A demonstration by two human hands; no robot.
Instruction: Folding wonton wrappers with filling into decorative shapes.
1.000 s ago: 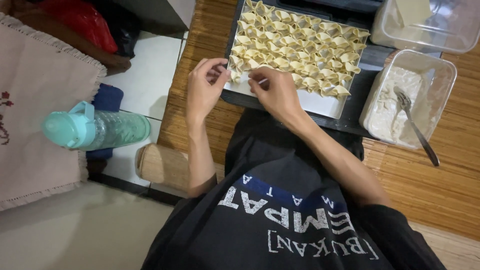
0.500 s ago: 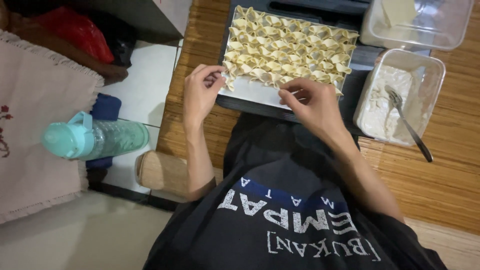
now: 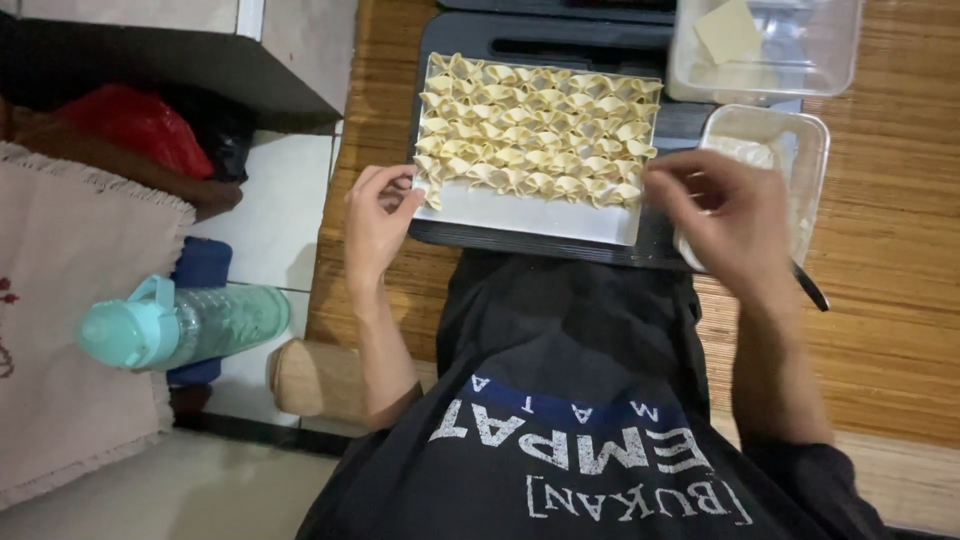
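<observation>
The left hand [image 3: 378, 222] rests at the near left corner of the white sheet [image 3: 520, 212], fingers curled loosely with the tips touching the sheet's edge and the nearest dumpling; they pinch nothing that can be made out. The right hand [image 3: 722, 222] hovers at the sheet's right edge, over the near end of the flour tub [image 3: 790, 150], thumb and fingers drawn together as if pinching, though whether anything sits between them cannot be told.

The dumplings [image 3: 535, 130] (pale, folded, packed in tight rows) cover the far two thirds of the sheet, leaving a bare strip along the near side. The sheet lies on a black tray [image 3: 560, 242], which sits on a woven mat [image 3: 900, 250] straight ahead of the person's lap.

The flour tub is a clear plastic box just right of the tray, white powder inside, and a dark handle [image 3: 810, 287] sticks out from under the right hand toward the near right. Beyond it stands a second clear box [image 3: 800, 60] with a pale square wrapper [image 3: 728, 30] in it.

To the left, off the mat, a teal bottle [image 3: 180, 325] lies on its side on the tiled floor [image 3: 280, 220], beside a beige cloth [image 3: 70, 330]. A red bag [image 3: 135, 125] sits further back under a dark shelf [image 3: 200, 70], and a wooden roller [image 3: 315, 378] lies near the left elbow
</observation>
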